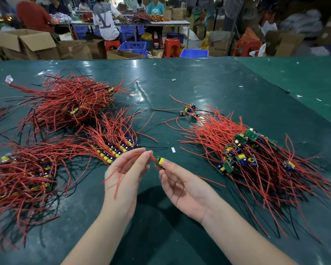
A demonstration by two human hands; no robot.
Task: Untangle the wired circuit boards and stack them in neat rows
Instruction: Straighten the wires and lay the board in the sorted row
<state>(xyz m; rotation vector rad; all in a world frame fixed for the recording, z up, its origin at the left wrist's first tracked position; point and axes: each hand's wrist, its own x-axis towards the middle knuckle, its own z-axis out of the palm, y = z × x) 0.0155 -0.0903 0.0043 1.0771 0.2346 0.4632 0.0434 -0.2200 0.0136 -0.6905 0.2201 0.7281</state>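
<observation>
My right hand (182, 185) pinches a small green circuit board (160, 162) with a yellow part, held above the table's front middle. Its red wires (120, 175) run left across my left hand (125, 174), whose thumb and fingers pinch them near the board. A tangled heap of boards and red wires (252, 159) lies to the right. A neat row of boards (116, 150) lies just left of my hands. More stacked bundles lie at the left (27, 173) and at the far left (69, 100).
The green table cover (199, 83) carries a few loose boards (188, 109) and paper scraps (173, 149) behind my hands. Beyond the table's far edge are cardboard boxes (27, 43), blue crates (133, 47), red stools (171, 47) and seated people at another table.
</observation>
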